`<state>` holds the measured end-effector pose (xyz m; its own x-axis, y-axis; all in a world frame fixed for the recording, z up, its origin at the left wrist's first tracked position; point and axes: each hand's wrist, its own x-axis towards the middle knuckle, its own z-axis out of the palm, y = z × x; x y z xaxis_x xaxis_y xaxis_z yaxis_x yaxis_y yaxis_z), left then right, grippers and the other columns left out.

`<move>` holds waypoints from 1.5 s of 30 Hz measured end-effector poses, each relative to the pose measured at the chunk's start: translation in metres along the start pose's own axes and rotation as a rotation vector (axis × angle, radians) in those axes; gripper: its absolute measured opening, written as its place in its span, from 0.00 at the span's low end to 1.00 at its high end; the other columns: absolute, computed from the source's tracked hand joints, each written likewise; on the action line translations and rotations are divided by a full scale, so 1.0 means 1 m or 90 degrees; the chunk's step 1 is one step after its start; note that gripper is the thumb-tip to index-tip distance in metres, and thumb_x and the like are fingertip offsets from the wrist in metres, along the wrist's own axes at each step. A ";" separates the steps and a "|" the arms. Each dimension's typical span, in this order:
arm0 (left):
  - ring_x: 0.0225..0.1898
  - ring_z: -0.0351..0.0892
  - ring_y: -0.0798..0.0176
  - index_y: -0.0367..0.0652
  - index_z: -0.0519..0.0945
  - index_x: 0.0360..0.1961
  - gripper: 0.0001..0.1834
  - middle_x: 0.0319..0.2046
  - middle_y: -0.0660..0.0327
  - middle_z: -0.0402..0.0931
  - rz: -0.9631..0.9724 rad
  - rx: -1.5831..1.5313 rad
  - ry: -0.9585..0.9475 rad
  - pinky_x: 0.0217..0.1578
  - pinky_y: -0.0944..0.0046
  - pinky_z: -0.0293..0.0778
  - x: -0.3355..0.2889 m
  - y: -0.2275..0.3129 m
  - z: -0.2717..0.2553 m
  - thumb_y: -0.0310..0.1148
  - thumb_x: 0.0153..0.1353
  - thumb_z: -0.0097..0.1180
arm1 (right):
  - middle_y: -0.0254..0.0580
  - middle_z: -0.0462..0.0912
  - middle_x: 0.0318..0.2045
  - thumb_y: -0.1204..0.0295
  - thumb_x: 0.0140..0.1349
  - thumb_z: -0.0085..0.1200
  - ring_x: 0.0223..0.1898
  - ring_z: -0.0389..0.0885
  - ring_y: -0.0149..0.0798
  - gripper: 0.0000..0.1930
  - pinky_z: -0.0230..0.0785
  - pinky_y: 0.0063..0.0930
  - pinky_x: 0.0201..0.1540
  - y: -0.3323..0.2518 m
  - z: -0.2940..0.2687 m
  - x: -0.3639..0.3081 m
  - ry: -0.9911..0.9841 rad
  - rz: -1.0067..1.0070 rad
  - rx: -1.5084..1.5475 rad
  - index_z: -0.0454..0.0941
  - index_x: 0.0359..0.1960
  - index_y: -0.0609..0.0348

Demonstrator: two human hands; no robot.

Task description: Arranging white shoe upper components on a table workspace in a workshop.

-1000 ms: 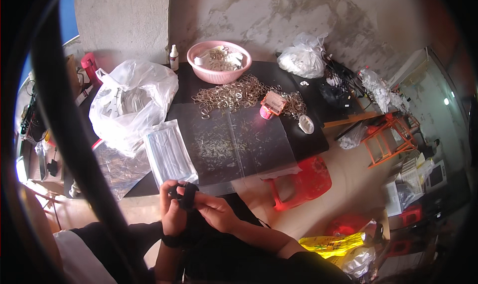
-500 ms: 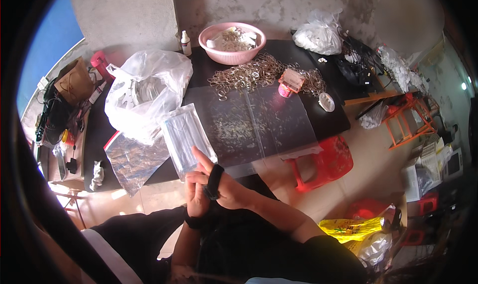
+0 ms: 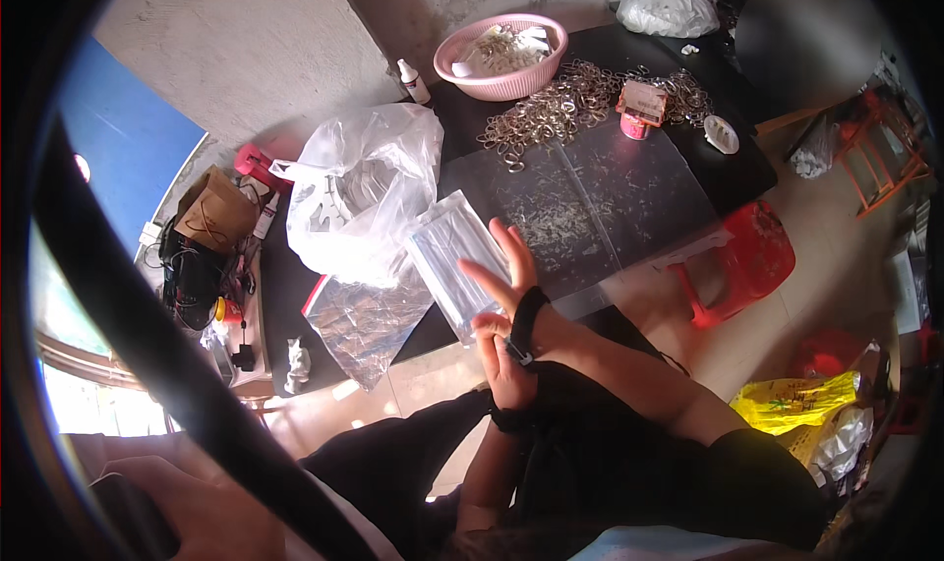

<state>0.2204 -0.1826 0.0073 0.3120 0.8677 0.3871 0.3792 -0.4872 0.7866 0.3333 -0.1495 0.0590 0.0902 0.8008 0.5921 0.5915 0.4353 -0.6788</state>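
Note:
My right hand (image 3: 503, 271) is held out over the near table edge with its fingers spread, holding nothing. A black wrist strap (image 3: 531, 315) goes round its wrist. My left hand (image 3: 509, 376) is closed at the underside of that strap, its thumb and fingertips pressed against it; a dark band also circles the left wrist. Just beyond the hands lies a flat clear packet with pale, pleated-looking contents (image 3: 447, 246), partly hidden by the right fingers. Beside it is a silvery plastic bag (image 3: 369, 330) with a red edge.
The dark table carries a large clear bag of white rings (image 3: 369, 187), a pink basket (image 3: 506, 77), a heap of metal rings (image 3: 551, 114) and a small red-pink tub (image 3: 637, 123). A red stool (image 3: 742, 266) and yellow bag (image 3: 796, 401) stand right. Blurred skin (image 3: 197, 502) shows lower left.
The whole view has shifted, so the table and my hands appear farther right. My right hand's fingers have spread from a pointing pose. My left hand stays at the strap.

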 end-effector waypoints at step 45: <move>0.37 0.75 0.70 0.37 0.78 0.38 0.12 0.35 0.62 0.77 -0.085 -0.452 -0.737 0.39 0.71 0.70 0.067 0.032 -0.022 0.16 0.51 0.57 | 0.41 0.77 0.32 0.73 0.60 0.49 0.39 0.76 0.39 0.05 0.68 0.29 0.42 -0.061 0.020 -0.062 -0.637 -0.064 0.797 0.74 0.33 0.62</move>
<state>0.2346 -0.1380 0.0693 0.9866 0.1537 -0.0555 0.0480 0.0521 0.9975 0.2754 -0.2174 0.0550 -0.7390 0.4652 0.4872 -0.4797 0.1444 -0.8655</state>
